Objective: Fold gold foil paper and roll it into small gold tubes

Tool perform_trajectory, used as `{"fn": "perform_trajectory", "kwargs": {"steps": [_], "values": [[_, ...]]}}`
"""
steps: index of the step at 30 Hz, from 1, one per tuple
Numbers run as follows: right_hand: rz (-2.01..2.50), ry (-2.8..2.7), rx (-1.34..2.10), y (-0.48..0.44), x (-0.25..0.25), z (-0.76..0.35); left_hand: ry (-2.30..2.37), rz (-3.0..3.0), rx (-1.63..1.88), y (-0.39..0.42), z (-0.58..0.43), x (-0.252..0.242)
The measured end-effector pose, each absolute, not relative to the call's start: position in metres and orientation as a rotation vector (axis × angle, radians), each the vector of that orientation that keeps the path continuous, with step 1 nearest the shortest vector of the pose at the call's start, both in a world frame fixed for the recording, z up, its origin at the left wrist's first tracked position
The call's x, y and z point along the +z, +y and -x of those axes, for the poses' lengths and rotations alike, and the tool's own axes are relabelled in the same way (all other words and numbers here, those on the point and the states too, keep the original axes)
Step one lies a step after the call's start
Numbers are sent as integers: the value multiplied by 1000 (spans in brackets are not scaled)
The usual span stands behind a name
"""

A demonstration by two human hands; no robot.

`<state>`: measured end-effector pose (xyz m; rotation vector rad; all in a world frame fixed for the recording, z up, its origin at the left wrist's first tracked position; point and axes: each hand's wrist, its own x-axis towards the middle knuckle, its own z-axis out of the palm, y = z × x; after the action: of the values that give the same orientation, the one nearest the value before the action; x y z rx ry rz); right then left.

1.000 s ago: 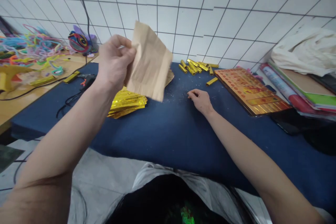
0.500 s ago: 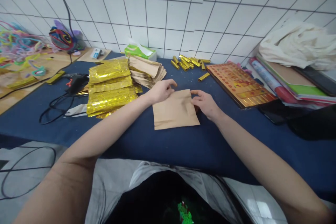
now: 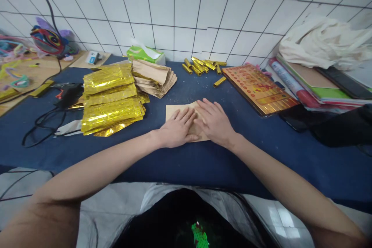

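Observation:
A sheet of brown paper (image 3: pixel 172 111) lies on the dark blue tablecloth (image 3: pixel 186 166) in front of me. My left hand (image 3: pixel 178 128) rests flat on its left and middle part, fingers stretched out. On the right part of the sheet lies my right hand (image 3: pixel 214 121), its fingers also extended and partly spread. Both hands cover much of the paper, so its underside and most of its surface are hidden. To the left sit stacked gold foil sheets (image 3: pixel 112 106), and behind them a stack of brown-backed sheets (image 3: pixel 154 77).
Short gold foil tubes (image 3: pixel 200 66) lie near the wall. A glue gun (image 3: pixel 69 93) with its cord is at the left. A green tissue pack (image 3: pixel 145 53) stands behind. On the right are an orange printed packet (image 3: pixel 258 89) and piled books (image 3: pixel 328 93).
Both hands have moved from the sheet's far and right edges onto its surface and flattened there. The view has shifted slightly to the right.

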<state>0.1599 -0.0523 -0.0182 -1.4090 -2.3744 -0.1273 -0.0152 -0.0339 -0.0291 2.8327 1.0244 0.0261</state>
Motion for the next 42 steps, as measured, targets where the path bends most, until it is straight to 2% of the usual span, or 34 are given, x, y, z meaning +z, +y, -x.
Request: {"fn": "perform_trajectory", "kwargs": {"steps": [4,9,42], "values": [[1289,-2630,-26,-58,-21,-148,973,-2863,-31,-33,15,-26],[1405,-2695,184,-48,-32,-160,997,-2853,56,-35,15,-27],[1590,-2726,126,-43,-29,-174,1044,-2839,7,-36,17,-28]]}}
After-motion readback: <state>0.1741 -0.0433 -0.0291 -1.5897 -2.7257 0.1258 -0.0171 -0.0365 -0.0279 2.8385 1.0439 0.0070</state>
